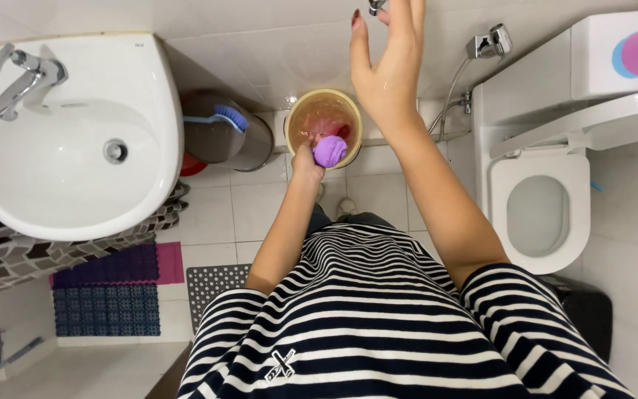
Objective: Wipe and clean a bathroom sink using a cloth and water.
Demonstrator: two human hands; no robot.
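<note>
Tiled bathroom floor: your left hand (309, 157) grips a purple cloth (330, 151) over the bucket (323, 118), right hand (387, 70) fingers spread open near a wall tap (376, 6).

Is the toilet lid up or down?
Up. The toilet shows its open bowl and seat ring, with the lid raised back against the tank.

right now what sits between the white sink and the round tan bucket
In the head view, a dark cylindrical bin with a blue-bristled brush lying on top stands between the white sink and the tan bucket.
</note>
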